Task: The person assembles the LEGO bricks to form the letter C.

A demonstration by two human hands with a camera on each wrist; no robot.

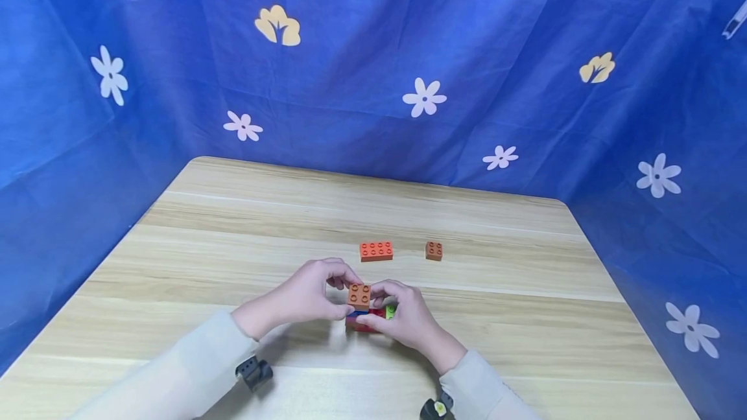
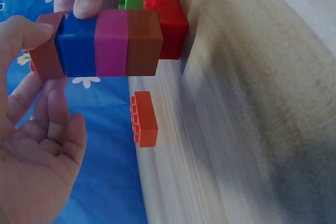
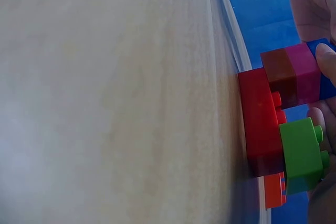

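In the head view my left hand (image 1: 305, 293) pinches a brown brick (image 1: 358, 297) between thumb and fingers. The left wrist view has that brick slightly tilted at the top of a stack, against a blue brick (image 2: 79, 51). Below the blue one come a magenta brick (image 2: 111, 43) and a second brown brick (image 2: 144, 43). My right hand (image 1: 410, 319) grips the stack at the blue brick, thumb on its near side. The stack stands on one end of a long red brick (image 3: 260, 124); a green brick (image 3: 302, 153) sits on the other end.
Beyond the hands, an orange-red long brick (image 1: 376, 252) and a small brown brick (image 1: 434, 251) lie on the wooden table (image 1: 496, 355). A blue patterned cloth (image 1: 350, 83) hangs behind the table and along both sides.
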